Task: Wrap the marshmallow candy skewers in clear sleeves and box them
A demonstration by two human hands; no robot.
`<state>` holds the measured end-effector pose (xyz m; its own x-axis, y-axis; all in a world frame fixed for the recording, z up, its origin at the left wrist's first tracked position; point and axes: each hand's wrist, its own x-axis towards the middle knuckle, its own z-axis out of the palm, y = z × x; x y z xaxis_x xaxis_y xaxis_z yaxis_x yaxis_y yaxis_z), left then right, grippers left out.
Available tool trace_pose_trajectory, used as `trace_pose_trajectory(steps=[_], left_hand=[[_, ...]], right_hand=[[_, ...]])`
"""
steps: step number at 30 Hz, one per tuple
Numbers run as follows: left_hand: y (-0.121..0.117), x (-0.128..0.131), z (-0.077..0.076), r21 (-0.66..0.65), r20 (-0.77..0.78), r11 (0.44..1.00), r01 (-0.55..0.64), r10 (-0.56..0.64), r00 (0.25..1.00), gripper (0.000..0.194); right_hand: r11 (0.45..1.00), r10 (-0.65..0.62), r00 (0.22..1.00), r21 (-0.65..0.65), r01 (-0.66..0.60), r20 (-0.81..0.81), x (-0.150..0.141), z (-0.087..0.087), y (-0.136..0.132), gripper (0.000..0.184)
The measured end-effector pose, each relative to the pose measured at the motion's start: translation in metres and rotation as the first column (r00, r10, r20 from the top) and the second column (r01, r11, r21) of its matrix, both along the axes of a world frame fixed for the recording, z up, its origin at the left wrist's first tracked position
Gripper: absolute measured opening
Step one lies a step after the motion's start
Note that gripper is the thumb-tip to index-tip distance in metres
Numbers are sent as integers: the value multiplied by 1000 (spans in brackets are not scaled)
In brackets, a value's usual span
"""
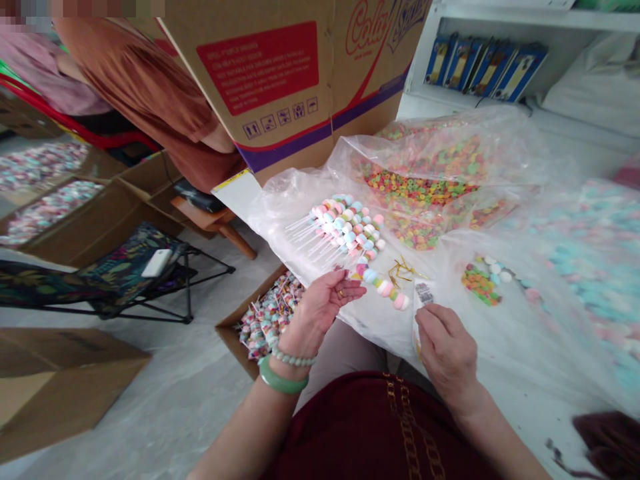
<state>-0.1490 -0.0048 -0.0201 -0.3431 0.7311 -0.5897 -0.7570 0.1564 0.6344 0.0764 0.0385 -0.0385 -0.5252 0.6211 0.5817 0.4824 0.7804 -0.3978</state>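
Note:
My left hand [333, 297] pinches one end of a candy skewer [383, 287] strung with pastel marshmallows and coloured rings, its far end tilted down to the right. Closed fingers of my right hand [447, 343] grip a small clear plastic bag [424, 293] with a printed barcode label, close to the skewer's tip. Beyond my left hand, a pile of finished-looking marshmallow skewers [345, 227] lies on the plastic-covered table, white sticks pointing left. Gold twist ties [404, 269] are scattered between that pile and the bag.
A large clear bag of coloured candy rings [420, 190] lies behind. Loose rings [480, 285] and marshmallows [595, 247] spread rightward. A tall carton [290, 80] stands at the back; a box of wrapped skewers [265, 320] sits below the table's left edge. A co-worker [145, 87] is beyond.

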Motion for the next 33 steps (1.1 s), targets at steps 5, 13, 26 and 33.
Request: trace_pose_trajectory(steps=[5, 13, 26, 33], left_hand=[[7, 5, -7, 167, -122, 982, -90, 111, 986, 10], [10, 17, -13, 184, -104, 983, 8, 12, 995, 27], [4, 17, -32, 156, 64, 988, 20, -30, 998, 14], [4, 25, -36, 168, -12, 983, 76, -75, 997, 17]], right_hand=[[997, 34, 999, -66, -35, -21, -1, -1, -2, 19], [701, 59, 983, -708, 82, 172, -6, -1, -2, 19], [-303, -260, 934, -898, -319, -244, -25, -8, -8, 22], [-654, -363, 834, -523, -546, -416, -19, -17, -2, 20]])
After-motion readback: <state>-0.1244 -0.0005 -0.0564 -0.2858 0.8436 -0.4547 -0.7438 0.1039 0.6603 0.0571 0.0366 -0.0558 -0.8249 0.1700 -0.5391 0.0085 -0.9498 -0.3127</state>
